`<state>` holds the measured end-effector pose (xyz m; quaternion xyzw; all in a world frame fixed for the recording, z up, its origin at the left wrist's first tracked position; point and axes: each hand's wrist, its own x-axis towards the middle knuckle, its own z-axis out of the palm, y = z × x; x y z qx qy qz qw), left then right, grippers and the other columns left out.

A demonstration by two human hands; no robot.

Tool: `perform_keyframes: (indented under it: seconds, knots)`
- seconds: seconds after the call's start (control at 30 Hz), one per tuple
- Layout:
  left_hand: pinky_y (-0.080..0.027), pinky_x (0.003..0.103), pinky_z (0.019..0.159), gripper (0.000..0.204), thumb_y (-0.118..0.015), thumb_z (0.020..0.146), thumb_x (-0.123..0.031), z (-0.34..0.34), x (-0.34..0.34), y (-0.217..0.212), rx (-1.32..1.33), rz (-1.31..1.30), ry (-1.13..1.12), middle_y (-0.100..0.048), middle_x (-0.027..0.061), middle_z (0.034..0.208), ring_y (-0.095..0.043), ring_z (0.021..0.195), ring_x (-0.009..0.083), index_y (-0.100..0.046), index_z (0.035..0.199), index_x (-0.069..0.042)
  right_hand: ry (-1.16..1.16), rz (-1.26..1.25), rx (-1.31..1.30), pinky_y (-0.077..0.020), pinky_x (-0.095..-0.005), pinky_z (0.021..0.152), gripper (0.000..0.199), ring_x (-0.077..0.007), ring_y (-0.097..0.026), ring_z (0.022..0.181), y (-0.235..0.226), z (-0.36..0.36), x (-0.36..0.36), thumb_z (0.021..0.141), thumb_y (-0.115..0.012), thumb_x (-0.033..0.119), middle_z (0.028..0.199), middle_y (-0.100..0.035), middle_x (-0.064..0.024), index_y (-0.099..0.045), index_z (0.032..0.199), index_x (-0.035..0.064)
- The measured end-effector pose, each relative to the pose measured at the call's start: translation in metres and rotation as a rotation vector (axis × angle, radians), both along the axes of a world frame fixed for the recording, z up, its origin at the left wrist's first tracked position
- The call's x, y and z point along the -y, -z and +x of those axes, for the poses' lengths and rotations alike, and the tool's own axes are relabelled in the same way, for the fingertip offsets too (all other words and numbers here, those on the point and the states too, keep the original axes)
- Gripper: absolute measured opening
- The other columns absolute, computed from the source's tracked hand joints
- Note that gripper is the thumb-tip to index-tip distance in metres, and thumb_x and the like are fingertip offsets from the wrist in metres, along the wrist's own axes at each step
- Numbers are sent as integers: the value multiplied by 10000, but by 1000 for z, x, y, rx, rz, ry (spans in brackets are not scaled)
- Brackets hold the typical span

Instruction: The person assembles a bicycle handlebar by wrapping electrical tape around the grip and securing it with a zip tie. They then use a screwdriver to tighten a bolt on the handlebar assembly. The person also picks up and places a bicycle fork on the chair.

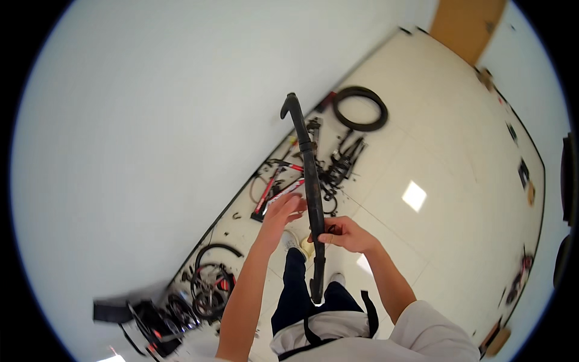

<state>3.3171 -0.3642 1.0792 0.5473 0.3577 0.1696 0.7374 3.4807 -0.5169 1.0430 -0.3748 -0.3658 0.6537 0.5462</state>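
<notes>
A long black bar with a hooked upper end stands nearly upright in front of me; its exact kind is unclear, though it looks like a bicycle part. My right hand grips its lower half from the right, thumb across the front. A small dark piece shows by those fingers, too small to name. To the left of the bar, my left hand has its fingers stretched out and slightly blurred. Its fingertips come close to the bar; whether they touch it I cannot tell.
Along the wall on the floor lie a red and black bicycle frame, a black tire and several dark parts. At lower left are a wheel and a black folding object. A brown door stands far right.
</notes>
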Motion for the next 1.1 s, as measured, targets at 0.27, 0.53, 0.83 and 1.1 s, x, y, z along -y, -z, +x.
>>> perform_keyframes:
  seconds: [0.27,0.53,0.83,1.1]
  knots:
    - [-450,307,460,297,-535,1012,-328,-295,281,-224,322,-58,-317,-513,52,628,-508,475,161,-508,922,-46,-169,109,288,-403,-223,591,251,-37,-481,654,-184,-329,228,915,-677,83,993,-722,-22,-639,1159,41]
    - [-422,293,427,319,-565,1004,-301,-699,558,-321,338,93,-854,-488,31,601,-481,435,132,-446,835,-58,-207,54,537,-446,-259,574,193,-102,-597,633,-191,-647,416,903,-681,189,769,-699,-51,-662,982,14]
    - [-408,289,410,294,-578,990,-297,-1092,911,-346,457,285,-1055,-499,42,582,-493,430,136,-477,845,-63,-174,-677,924,-412,-376,365,441,-236,-520,397,73,-816,823,935,-384,260,655,-646,-206,-657,866,-80]
    - [-390,298,403,332,-605,958,-325,-1441,1137,-330,303,285,-1238,-503,55,589,-488,422,154,-487,822,-46,-244,-1091,889,-401,-361,387,268,-219,-497,430,109,-1053,1171,919,-468,103,616,-597,-156,-647,818,-70]
